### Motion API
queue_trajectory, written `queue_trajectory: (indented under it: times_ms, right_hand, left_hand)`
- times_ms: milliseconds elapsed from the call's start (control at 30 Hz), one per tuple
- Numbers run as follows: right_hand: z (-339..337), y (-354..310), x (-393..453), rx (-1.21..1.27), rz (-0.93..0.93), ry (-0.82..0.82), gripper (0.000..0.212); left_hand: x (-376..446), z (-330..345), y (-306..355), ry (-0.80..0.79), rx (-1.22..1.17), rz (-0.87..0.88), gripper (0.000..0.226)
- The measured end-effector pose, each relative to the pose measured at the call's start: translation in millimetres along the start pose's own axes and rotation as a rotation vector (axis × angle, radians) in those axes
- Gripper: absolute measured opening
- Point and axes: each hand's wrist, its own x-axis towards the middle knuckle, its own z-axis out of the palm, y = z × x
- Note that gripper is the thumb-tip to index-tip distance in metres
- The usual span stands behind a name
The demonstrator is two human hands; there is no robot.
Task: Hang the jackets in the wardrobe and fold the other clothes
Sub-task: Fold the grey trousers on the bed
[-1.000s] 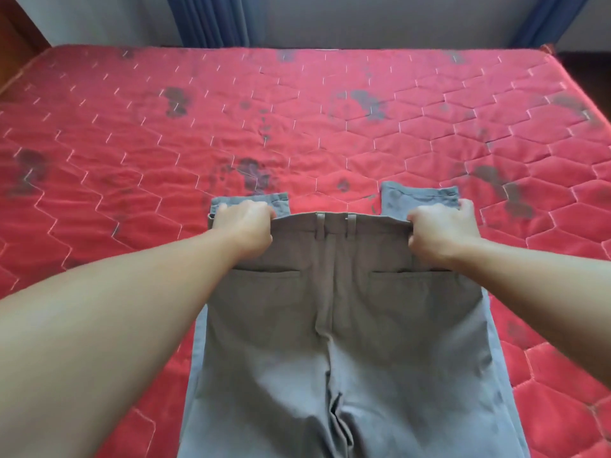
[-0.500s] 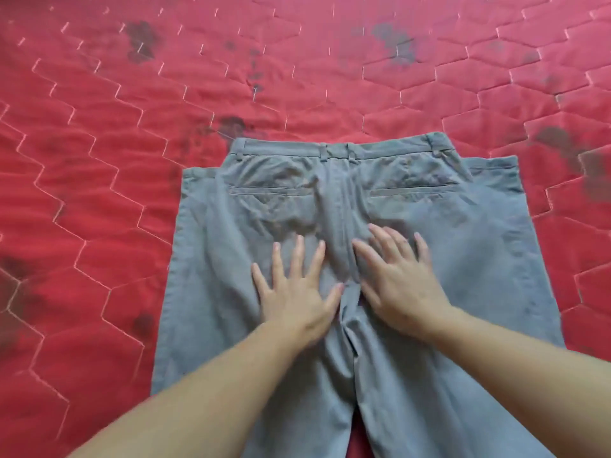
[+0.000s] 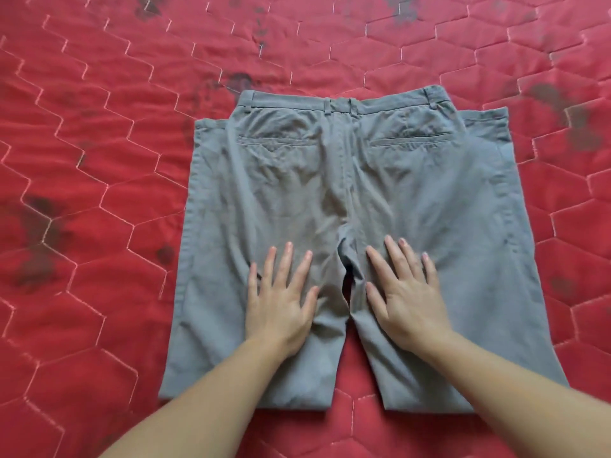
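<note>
trousers folded, both hands flat on the seat

the grey trousers (image 3: 347, 200) lie in the middle of the red mattress (image 3: 99, 160), back side up. waistband at the far end, with belt loops and two slit back pockets showing. the legs are folded over, fold edge at the near end; the leg ends show under the top layer, sticking out at the far left and far right just short of the waistband. fabric creased around the pockets, smoother toward the near end. a narrow gap between the two legs shows the mattress at the near middle.

left hand (image 3: 281, 305): palm down on the left leg, just left of the centre seam, fingers straight and spread apart, gripping nothing.

right hand (image 3: 408, 299): palm down on the right leg, just right of the seam, fingers straight and fanned, gripping nothing. the two hands are near each other, not touching, with the seam between them. bare forearms enter from the near edge.

mattress: hexagon quilting in pale stitching, dark smudged stains scattered across the far side and on the left.
</note>
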Motion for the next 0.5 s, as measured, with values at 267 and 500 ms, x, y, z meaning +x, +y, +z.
queue_trajectory:
  times_ms: [267, 500]
  right_hand:
    - [-11.3, 53.2, -114.1, 0.053, 0.441, -0.004, 0.056]
    - [-23.4, 92.1, -133.1, 0.577, 1.069, 0.156, 0.085]
  left_hand:
    - [-62.4, -18.3, 87.1, -0.033, -0.089, 0.274, 0.075]
    - [-76.2, 0.1, 158.0, -0.338, 0.023, 0.485, 0.064]
